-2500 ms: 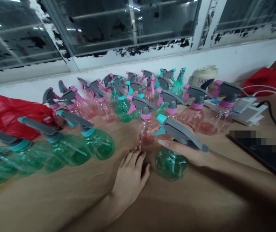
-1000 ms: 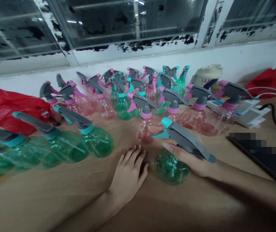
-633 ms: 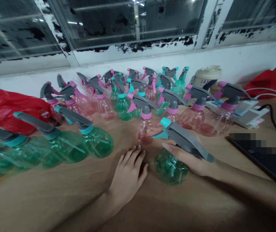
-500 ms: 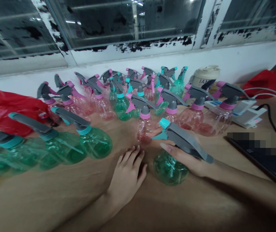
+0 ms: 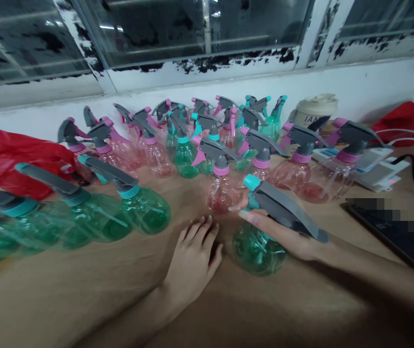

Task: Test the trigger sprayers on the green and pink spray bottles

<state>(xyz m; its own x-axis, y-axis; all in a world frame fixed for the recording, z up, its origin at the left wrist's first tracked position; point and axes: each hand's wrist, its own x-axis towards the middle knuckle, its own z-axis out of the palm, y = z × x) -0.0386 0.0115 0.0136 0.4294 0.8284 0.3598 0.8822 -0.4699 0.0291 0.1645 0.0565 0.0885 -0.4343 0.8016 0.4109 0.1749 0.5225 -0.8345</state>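
My right hand (image 5: 287, 236) is wrapped round the neck of a green spray bottle (image 5: 254, 251) that stands upright on the table. Its grey head has a turquoise nozzle pointing left, and my fingers are at the trigger. To the left, my left hand (image 5: 191, 261) rests palm down on the wood, fingers slightly bent and apart, holding nothing. Just beyond both hands stands a pink spray bottle (image 5: 221, 193). Left of them, a green spray bottle (image 5: 145, 210) ends a row of several similar ones.
Many pink and green spray bottles crowd the back of the table (image 5: 127, 299). A red plastic bag (image 5: 22, 162) lies at left, another red bag (image 5: 410, 121) at far right. A paper cup (image 5: 312, 108), a white power strip (image 5: 377, 176) with cables and a dark phone (image 5: 384, 232) are on the right.
The turquoise trigger that stuck out is now drawn in under my right fingers. My left hand stays in place. The whole view has shifted slightly.
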